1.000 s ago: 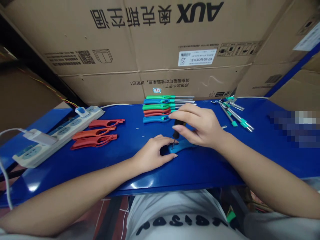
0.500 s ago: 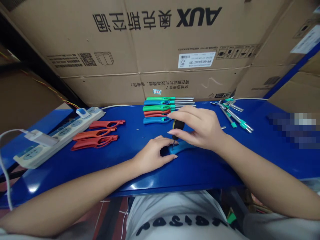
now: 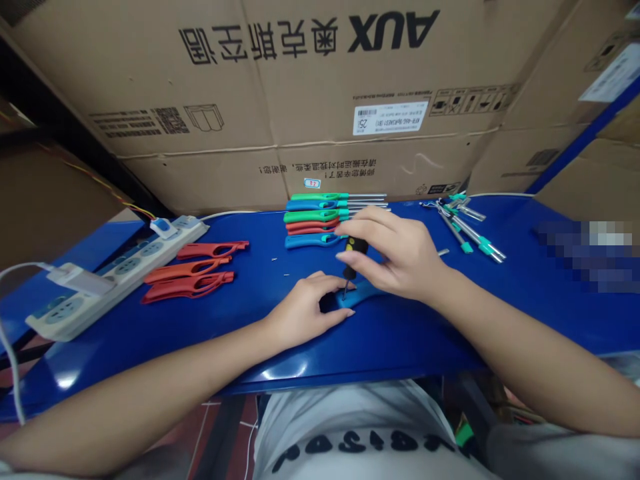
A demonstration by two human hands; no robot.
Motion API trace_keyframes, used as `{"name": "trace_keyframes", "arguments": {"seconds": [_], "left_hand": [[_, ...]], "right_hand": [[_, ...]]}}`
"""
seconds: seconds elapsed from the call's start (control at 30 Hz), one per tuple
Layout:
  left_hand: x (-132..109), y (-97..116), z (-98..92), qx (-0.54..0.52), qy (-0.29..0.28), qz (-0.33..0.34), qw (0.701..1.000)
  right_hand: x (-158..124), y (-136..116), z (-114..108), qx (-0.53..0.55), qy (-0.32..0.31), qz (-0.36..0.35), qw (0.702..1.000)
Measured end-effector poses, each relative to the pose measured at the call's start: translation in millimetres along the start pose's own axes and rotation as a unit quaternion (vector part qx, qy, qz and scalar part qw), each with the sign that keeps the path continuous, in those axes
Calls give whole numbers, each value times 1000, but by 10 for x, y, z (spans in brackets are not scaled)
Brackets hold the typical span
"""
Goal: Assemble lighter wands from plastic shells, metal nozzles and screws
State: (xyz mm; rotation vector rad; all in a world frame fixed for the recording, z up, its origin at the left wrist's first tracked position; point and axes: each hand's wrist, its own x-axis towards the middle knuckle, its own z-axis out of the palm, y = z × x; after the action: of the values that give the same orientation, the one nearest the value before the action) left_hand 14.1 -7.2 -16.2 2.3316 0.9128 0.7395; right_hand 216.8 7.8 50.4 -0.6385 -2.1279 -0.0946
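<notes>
- The screwdriver point(image 3: 357, 247) has turned a bit since the earlier frame; both hands stay put.
- Its tip touches the blue lighter handle point(image 3: 364, 293), which lies on the blue table point(image 3: 425, 347).
- The left hand point(image 3: 306, 309) pinches the handle's end.
- The right hand point(image 3: 400, 257) grips the screwdriver.
- Behind lie lighters point(image 3: 309, 217) in a row.

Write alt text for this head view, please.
A right hand holds a screwdriver to a blue handle held by the left hand on a blue table. Reddish handles lie to the left, metal tubes to the right.
</notes>
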Motion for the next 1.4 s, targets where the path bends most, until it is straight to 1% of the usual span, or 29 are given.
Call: {"name": "trace_keyframes", "arguments": {"seconds": [0.07,0.13,0.2,0.27,0.37,0.43,0.47,0.53,0.6,0.67,0.7,0.77,0.83,0.87,0.93,0.97,1.03,1.1,1.13,1.2,1.27,1.33,1.4], "left_hand": [[7,16,-11,5,-7,-2,1000],[11,25,-16,5,-11,-3,1000],[9,19,-12,5,-9,-2,1000],[2,1,1,5,-3,0,1000],[-6,-24,19,4,9,6,1000],[-4,-24,18,6,14,9,1000],[-1,-18,14,9,12,9,1000],[5,-1,4,10,2,8,1000],[9,11,-2,6,-7,6,1000],[6,9,2,2,-4,7,1000],[3,4,8,0,0,9,1000],[-4,-11,21,-3,8,13,1000],[-9,-20,30,-7,15,16,1000],[-10,-20,31,-8,17,16,1000],[-8,-13,26,-5,16,15,1000],[-5,-7,21,-2,13,13,1000],[0,2,13,2,6,10,1000],[3,-1,13,-1,4,10,1000],[3,-8,17,-4,7,11,1000],[-1,-29,31,-6,16,15,1000],[-8,-49,48,3,21,18,1000],[-11,-58,60,10,20,17,1000],[-11,-52,59,10,18,12,1000]], "right_hand": [[15,-11,-8,86,-36,26,995],[40,-21,-20,179,-65,53,980],[60,-26,-28,204,-67,64,975],[59,-22,-30,164,-39,51,984],[24,-6,-21,58,4,-10,998],[-1,-1,-14,16,3,-41,999],[-7,-3,-11,23,-8,-39,999],[-1,-14,-9,100,-40,5,994],[19,-29,-4,207,-72,58,974],[38,-37,11,257,-76,83,960],[42,-36,22,250,-63,83,962],[34,-25,47,191,-11,66,979],[12,-7,63,109,35,27,993],[0,1,63,72,43,4,996],[-14,8,47,29,25,-21,999],[-13,4,33,35,5,-21,999],[1,-16,2,104,-41,4,994],[26,-47,-24,199,-81,36,976],[37,-62,-31,231,-90,45,968],[51,-85,-34,240,-86,41,966],[48,-92,-22,199,-49,19,978],[30,-81,-3,126,-9,-13,992],[8,-55,14,32,6,-51,998]]}}
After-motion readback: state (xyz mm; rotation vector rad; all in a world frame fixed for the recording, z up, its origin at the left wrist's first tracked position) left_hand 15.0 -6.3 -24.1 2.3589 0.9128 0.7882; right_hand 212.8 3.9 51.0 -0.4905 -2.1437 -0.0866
